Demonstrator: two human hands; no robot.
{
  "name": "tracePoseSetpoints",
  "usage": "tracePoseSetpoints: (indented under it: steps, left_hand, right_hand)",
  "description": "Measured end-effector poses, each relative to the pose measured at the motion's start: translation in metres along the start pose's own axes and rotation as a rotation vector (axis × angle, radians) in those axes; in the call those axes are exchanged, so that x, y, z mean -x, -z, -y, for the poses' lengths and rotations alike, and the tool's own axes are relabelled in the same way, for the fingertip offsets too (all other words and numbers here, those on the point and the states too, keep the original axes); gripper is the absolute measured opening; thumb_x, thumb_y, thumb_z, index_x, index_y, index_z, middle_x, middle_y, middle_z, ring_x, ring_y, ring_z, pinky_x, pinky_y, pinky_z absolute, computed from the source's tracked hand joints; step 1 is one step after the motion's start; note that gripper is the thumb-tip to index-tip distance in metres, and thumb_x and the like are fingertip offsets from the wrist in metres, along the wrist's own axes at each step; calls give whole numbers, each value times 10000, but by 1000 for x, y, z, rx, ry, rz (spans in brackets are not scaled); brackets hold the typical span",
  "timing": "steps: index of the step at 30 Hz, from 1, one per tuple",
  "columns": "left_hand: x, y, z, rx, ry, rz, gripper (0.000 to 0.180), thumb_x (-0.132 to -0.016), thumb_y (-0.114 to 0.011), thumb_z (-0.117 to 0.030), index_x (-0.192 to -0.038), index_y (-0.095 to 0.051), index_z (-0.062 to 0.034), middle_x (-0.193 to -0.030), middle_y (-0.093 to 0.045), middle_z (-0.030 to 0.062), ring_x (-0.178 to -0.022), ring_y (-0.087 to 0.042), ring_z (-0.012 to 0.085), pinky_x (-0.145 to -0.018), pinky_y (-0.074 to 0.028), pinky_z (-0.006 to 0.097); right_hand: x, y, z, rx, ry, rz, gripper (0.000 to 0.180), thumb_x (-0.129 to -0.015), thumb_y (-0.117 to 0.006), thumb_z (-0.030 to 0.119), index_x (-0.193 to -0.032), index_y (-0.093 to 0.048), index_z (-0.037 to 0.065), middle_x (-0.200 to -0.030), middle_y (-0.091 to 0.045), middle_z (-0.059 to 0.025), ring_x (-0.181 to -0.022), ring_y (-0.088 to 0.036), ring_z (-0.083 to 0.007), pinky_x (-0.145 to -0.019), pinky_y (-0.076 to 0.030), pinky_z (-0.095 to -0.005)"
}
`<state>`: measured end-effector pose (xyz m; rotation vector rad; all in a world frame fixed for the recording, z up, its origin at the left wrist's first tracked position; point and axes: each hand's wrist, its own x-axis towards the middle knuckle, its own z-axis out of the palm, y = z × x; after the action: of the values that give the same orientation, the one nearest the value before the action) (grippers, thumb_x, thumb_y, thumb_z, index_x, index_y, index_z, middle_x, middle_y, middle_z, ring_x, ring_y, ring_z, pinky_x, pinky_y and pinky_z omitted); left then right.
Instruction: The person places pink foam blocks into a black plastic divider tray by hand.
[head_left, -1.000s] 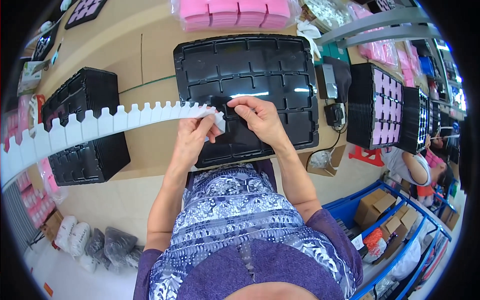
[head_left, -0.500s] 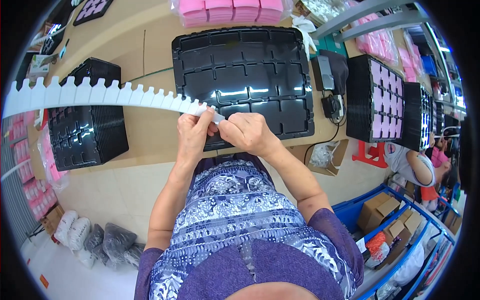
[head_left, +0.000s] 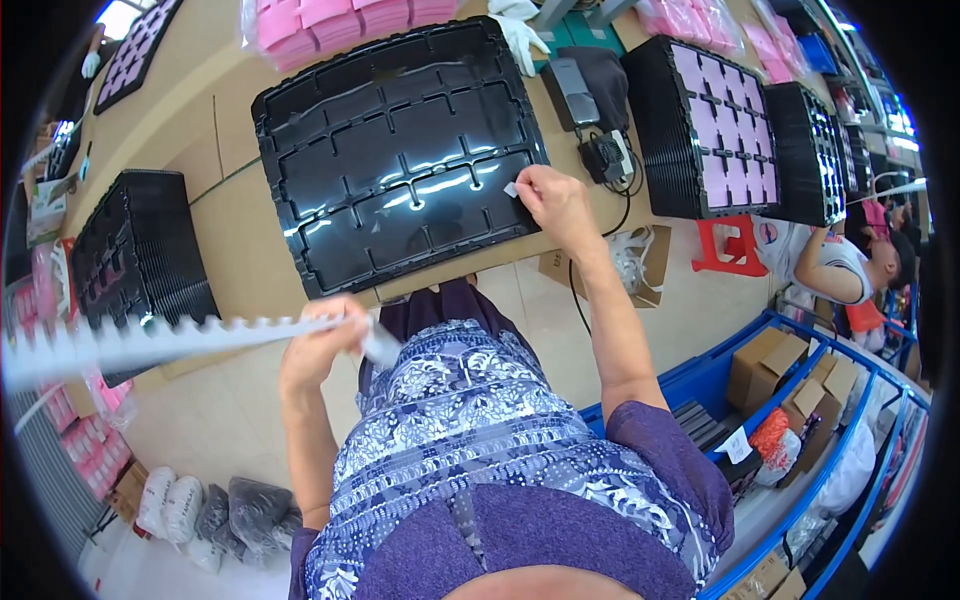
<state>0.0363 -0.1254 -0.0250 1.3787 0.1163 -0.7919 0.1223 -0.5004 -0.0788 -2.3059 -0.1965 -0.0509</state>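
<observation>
My left hand (head_left: 322, 345) is closed around a long white strip (head_left: 180, 345) with a toothed upper edge. The strip runs off to the left, and its short end pokes out beyond my fingers; motion blurs both. In my right hand (head_left: 560, 205), a small white piece (head_left: 511, 189) is pinched between thumb and bent fingers. That hand hovers at the right front corner of a black plastic tray (head_left: 330, 175) with moulded compartments, which lies on the brown tabletop (head_left: 245, 270). Whether the hand touches the tray I cannot tell.
Stacked black trays (head_left: 150, 235) stand at the left, and others with pink pads (head_left: 715, 130) at the right. Pink foam sheets (head_left: 330, 25) lie behind the tray. A black power adapter (head_left: 603, 157) with cable is beside it. A blue cart (head_left: 800, 400) holds boxes; another person (head_left: 840, 260) sits far right.
My hands have moved apart: the left down and left with the strip, the right up and right with a small white piece. The view has shifted, with the tray now tilted and further left.
</observation>
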Motion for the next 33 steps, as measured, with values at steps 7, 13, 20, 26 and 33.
tracePoseSetpoints:
  steps: [7,13,20,26,33]
  left_hand:
    - [-47,-22,6,-57,-261,-435,78,-959,-661,-102,-953,-678,-26,-828,-649,-19,-704,-568,57,-654,-471,243]
    - [-52,-19,12,-1,-255,-402,59,-961,-651,-84,-956,-659,-26,-858,-633,-9,-753,-573,59,-666,-472,236]
    - [-52,-17,9,25,-236,-412,53,-965,-647,-81,-949,-657,-31,-870,-627,-1,-782,-578,64,-696,-481,228]
    - [-46,-19,4,-17,-316,-377,79,-964,-662,-98,-952,-687,-24,-835,-640,-11,-737,-584,58,-675,-490,233]
    - [-40,-26,5,-23,-302,-336,65,-955,-681,-90,-963,-699,-28,-840,-651,-16,-728,-585,52,-676,-489,224]
  right_hand:
    - [-3,-4,-2,330,24,-69,112,-869,-687,140,-814,-645,53,-794,-692,-112,-737,-679,-331,-650,-542,-424]
    - [-9,-9,-8,418,92,-55,91,-820,-650,113,-760,-608,59,-779,-687,-127,-689,-675,-345,-590,-542,-444]
    - [-8,-14,-3,546,269,4,157,-798,-673,105,-836,-528,57,-740,-626,-117,-629,-658,-331,-546,-536,-431]
    - [-15,-7,1,649,303,99,193,-788,-684,92,-858,-507,63,-732,-602,-107,-636,-666,-296,-543,-540,-397]
    - [-3,-10,-2,551,420,175,188,-821,-667,61,-838,-479,57,-708,-565,-109,-611,-637,-306,-529,-517,-399]
